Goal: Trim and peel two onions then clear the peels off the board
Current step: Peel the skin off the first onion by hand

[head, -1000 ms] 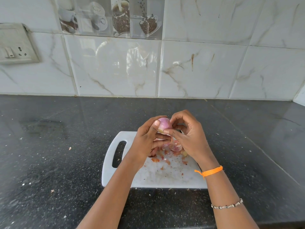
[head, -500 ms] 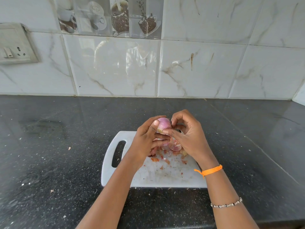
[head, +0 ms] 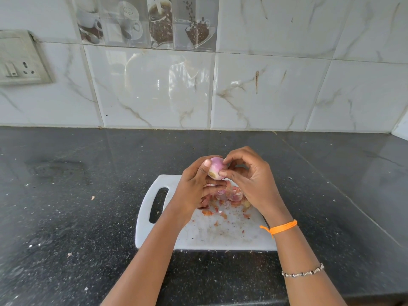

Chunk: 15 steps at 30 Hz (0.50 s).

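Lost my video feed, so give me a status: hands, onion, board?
Left hand grips onion above cutting board. Right hand pinches its skin. Peels litter board, uncleared. Second onion not discernible.

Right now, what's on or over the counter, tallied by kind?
Onion held in both hands: 1
Hands, left hand and right hand: 2
White cutting board: 1
Pile of peels on the board: 1
Total: 5

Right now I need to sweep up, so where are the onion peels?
In the head view, the peels lie mid-board on the white cutting board, just below both hands.
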Each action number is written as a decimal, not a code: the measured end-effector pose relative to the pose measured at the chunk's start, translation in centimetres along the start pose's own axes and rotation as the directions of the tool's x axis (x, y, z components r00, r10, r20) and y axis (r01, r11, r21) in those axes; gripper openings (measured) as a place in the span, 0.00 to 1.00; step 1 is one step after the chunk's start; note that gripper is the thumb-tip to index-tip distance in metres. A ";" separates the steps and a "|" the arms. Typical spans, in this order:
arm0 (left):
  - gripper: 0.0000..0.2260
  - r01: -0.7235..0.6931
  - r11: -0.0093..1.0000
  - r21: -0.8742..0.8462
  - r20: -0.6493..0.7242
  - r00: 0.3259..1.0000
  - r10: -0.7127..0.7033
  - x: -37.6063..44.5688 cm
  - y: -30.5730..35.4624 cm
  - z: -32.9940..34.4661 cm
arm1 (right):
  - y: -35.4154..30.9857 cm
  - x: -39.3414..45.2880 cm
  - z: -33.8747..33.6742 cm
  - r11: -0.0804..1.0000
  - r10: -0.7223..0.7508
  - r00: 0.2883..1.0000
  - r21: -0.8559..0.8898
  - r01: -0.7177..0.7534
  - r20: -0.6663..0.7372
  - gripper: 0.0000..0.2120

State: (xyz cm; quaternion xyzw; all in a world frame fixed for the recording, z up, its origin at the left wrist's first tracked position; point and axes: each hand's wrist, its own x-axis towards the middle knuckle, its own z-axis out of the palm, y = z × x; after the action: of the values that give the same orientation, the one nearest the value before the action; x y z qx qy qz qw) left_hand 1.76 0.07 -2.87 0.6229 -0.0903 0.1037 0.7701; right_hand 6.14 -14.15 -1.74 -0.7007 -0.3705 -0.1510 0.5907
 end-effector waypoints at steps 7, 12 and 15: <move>0.15 0.005 1.000 -0.015 0.001 1.000 -0.005 0.0 0.0 0.0 | -0.1 0.0 0.0 0.999 -0.039 0.999 -0.029 0.039 -0.018 0.07; 0.15 0.009 1.000 -0.022 -0.001 1.000 -0.009 0.0 0.0 0.1 | 0.1 0.0 0.0 0.999 0.013 1.000 0.047 -0.012 -0.018 0.11; 0.16 0.003 1.000 -0.029 0.004 1.000 -0.002 -0.1 0.0 0.1 | 0.0 0.0 0.0 1.000 -0.021 1.000 0.006 0.021 -0.016 0.09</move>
State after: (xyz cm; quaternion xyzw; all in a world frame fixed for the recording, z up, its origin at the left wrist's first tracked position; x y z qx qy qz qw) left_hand 1.70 -0.03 -2.89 0.6120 -0.0927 0.1001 0.7790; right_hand 6.12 -14.13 -1.72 -0.6939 -0.3735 -0.1617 0.5940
